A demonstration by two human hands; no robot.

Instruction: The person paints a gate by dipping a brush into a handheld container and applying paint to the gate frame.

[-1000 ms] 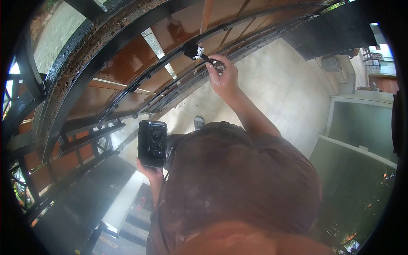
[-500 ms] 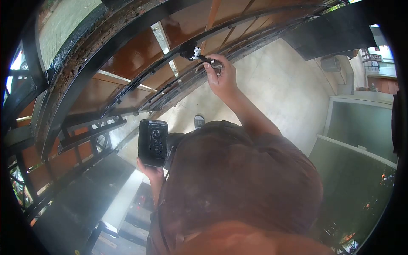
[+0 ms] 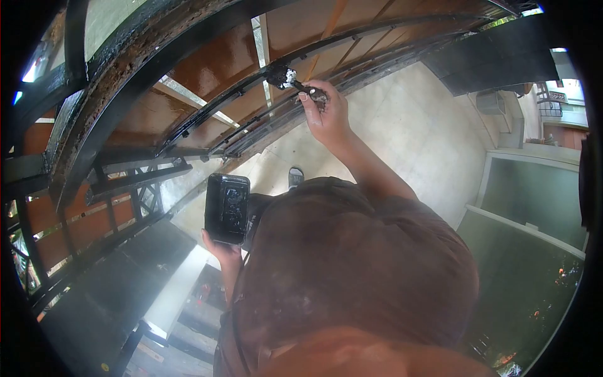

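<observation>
My right hand (image 3: 330,114) pinches the dark handle of a paintbrush (image 3: 289,79), whose metal ferrule is spattered white. Its black bristles touch a curved black metal rail (image 3: 241,87), part of a frame with reddish-brown panels. Low on the left, my left hand (image 3: 221,252) grips a black rectangular paint tray (image 3: 216,210) from its lower end. Glossy black paint lies in the tray, with wet streaks across its bottom. Most of the left fingers are hidden beneath the tray.
A thick black beam (image 3: 125,94) with rusty patches curves across the upper left. Pale floor (image 3: 402,125) extends to the right of the frame, near my foot (image 3: 296,176). Greenish glass panels (image 3: 527,201) stand at right, and a dark flat sheet (image 3: 496,56) is at upper right.
The view has shifted slightly, so the frame and panels sit a little further right. The brush stays against the rail, and the tray has tilted slightly in my left hand.
</observation>
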